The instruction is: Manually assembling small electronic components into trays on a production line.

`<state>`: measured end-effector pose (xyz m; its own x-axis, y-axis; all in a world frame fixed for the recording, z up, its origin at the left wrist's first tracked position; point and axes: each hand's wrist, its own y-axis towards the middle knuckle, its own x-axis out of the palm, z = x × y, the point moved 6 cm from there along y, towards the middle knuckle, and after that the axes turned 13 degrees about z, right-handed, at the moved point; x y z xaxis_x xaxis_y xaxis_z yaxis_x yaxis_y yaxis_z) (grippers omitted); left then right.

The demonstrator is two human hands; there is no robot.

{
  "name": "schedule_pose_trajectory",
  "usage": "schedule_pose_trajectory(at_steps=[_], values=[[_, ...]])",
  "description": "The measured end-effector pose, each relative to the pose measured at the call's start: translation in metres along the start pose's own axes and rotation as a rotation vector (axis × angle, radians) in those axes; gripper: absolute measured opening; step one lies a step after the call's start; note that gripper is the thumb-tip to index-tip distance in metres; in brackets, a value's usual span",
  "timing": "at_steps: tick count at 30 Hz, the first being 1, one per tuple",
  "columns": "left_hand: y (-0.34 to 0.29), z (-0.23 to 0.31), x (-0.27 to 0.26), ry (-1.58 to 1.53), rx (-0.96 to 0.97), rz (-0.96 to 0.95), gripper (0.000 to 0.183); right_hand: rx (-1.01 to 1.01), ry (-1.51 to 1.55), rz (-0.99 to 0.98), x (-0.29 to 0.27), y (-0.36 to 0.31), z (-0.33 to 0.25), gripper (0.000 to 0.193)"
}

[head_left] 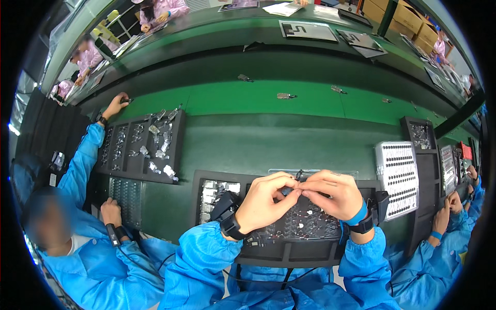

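Pinching a small dark part with left hand and right hand, perhaps risking, through slippage, losing it among loose parts beneath.

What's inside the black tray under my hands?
Silvery pieces at left, many small parts in the middle; whatever your left hand and right hand cover can't be seen.

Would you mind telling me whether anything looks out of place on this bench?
Only mildly: silvery parts in the left black tray lie jumbled, unlike the neatly rowed dark pieces in the white tray.
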<state>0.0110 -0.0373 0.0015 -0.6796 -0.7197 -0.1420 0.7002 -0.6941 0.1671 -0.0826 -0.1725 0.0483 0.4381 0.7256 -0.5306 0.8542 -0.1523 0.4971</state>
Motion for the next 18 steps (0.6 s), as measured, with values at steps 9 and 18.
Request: schedule_pose_trajectory(at_steps=[9, 18], values=[[0.001, -0.012, 0.004, -0.216, -0.171, -0.069, 0.011, 0.110, 0.005, 0.068, -0.002, -0.002, 0.006, 0.019], [0.002, -0.004, -0.002, -0.031, -0.040, 0.009, 0.013, 0.048, -0.039, 0.080, 0.002, -0.001, 0.003, 0.016]])
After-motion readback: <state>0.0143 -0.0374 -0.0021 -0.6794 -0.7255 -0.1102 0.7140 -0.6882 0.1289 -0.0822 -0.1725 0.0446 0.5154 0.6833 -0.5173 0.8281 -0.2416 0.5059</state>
